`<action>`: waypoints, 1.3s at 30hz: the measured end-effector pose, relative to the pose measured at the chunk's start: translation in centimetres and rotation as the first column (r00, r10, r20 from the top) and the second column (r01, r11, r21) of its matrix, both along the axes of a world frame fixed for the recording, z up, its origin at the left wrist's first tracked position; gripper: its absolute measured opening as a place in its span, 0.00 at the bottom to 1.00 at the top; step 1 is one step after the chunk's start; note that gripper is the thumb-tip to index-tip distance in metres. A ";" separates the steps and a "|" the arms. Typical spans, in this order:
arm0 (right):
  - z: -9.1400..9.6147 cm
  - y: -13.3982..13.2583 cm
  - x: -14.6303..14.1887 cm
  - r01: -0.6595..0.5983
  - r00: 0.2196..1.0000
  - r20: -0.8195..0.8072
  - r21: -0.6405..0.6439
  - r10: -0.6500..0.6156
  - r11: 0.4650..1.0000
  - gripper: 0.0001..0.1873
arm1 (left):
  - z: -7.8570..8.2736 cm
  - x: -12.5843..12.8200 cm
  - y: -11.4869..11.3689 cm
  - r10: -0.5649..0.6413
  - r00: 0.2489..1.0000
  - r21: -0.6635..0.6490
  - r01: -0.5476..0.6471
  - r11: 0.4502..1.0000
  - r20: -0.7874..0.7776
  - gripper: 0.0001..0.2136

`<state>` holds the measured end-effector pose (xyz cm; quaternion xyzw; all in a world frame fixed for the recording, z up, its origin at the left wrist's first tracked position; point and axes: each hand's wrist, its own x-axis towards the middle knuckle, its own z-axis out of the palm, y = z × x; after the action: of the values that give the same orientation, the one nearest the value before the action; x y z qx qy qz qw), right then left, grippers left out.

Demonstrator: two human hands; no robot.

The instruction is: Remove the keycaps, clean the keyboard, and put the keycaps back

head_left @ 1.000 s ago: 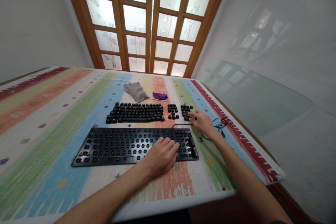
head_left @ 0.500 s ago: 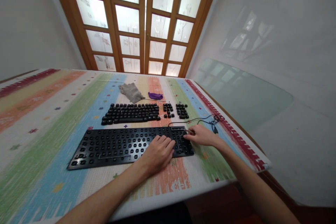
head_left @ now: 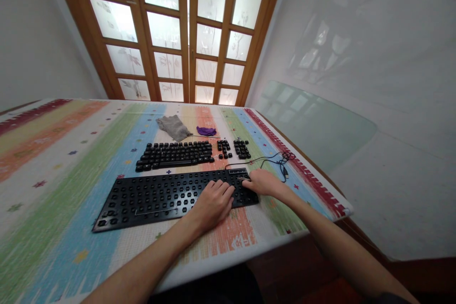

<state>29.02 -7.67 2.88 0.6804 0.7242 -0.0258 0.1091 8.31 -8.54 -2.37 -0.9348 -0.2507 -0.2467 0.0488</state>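
Observation:
A black keyboard with its keycaps off [head_left: 156, 194] lies flat on the table, rows of bare key switches showing. My left hand [head_left: 215, 202] rests on its right half, palm down, with the fingers stretched over the switches and slightly bent. At the keyboard's right end, over the number pad, my right hand [head_left: 261, 183] is closed in a pinch. A thin, slender tool [head_left: 242, 178] pokes out leftward from its fingers; its exact kind is too small to tell. Behind the keyboard, the removed black keycaps [head_left: 174, 154] lie in keyboard order, with smaller groups to their right.
A grey cloth [head_left: 174, 128] and a crumpled purple cloth [head_left: 206, 131] lie behind the keycaps. The keyboard's black cable [head_left: 283, 164] is coiled loosely at the right. A striped tablecloth [head_left: 71, 209] covers the table; a white wall [head_left: 399, 152] borders its right side.
The view has shifted slightly, moving the scene a little left. The right hand's pinch stays at the number pad, the thin tool shifting slightly; the left hand keeps its place on the keyboard.

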 end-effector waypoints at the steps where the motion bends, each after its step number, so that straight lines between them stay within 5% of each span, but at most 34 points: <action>1: -0.1 -0.1 -0.2 0.003 1.000 0.011 0.006 -0.003 1.000 0.25 | 0.0 0.0 0.0 0.000 1.000 0.000 0.000 1.000 -0.004 0.04; 23: 0.2 -0.6 0.6 -0.008 0.998 -0.066 0.004 0.008 1.000 0.25 | -0.6 0.1 0.1 0.003 0.999 -0.010 -0.003 1.000 0.039 0.05; 26: 1.5 0.6 2.5 -0.088 0.981 -0.173 0.014 0.089 0.996 0.21 | -0.5 0.2 0.1 0.003 0.999 -0.013 -0.003 1.000 0.044 0.05; 30: 2.7 3.5 5.4 0.041 0.946 -0.325 0.075 -0.015 0.996 0.20 | -0.5 0.2 0.1 0.006 0.999 -0.034 -0.005 0.999 0.048 0.05; 39: 0.6 10.8 9.3 0.280 0.895 -0.347 -0.048 -0.279 0.959 0.21 | -0.4 0.2 0.0 0.018 1.000 -0.059 -0.018 0.998 0.006 0.04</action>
<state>38.33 3.09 3.46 0.7620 0.6267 -0.1607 -0.0274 8.53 -8.52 -2.79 -0.9328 -0.2665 -0.2417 0.0226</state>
